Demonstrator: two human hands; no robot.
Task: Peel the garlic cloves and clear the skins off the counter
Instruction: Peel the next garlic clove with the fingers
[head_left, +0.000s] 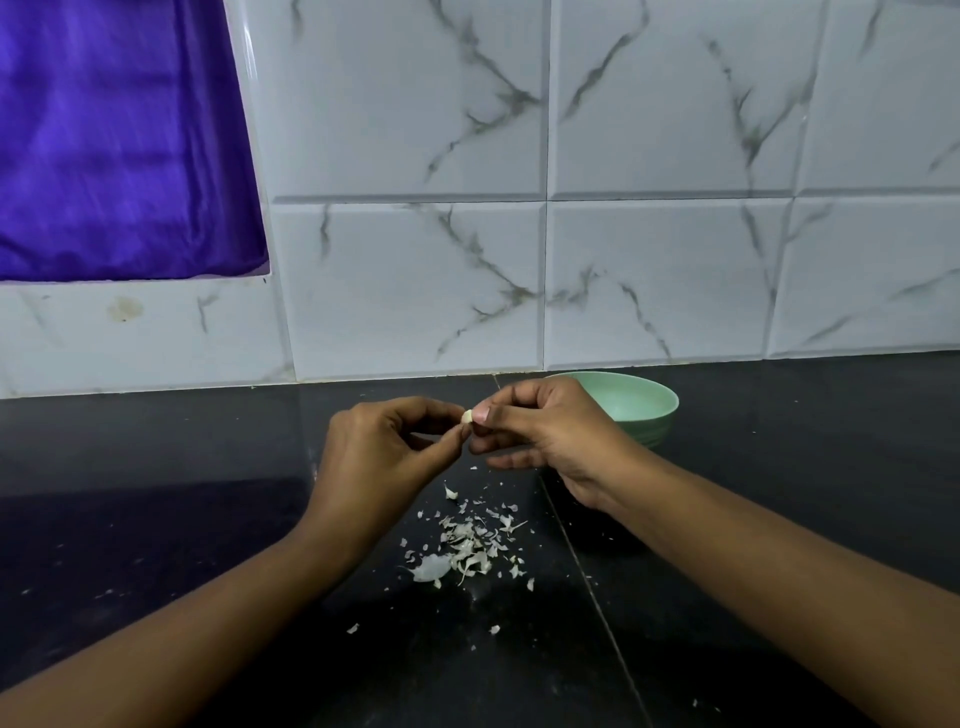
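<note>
A small pale garlic clove (467, 417) is pinched between the fingertips of both hands above the dark counter. My left hand (384, 457) holds it from the left, and my right hand (550, 436) holds it from the right with the thumbnail against it. Below the hands a pile of thin white garlic skins (467, 545) lies scattered on the black counter (156, 519). A few stray flakes lie nearer me. A pale green bowl (639, 405) stands behind my right hand by the wall; its contents are hidden.
A white marble-patterned tiled wall (623, 234) rises right behind the counter. A purple cloth (114, 145) fills a recess at the upper left. A seam runs across the counter from the bowl toward the front.
</note>
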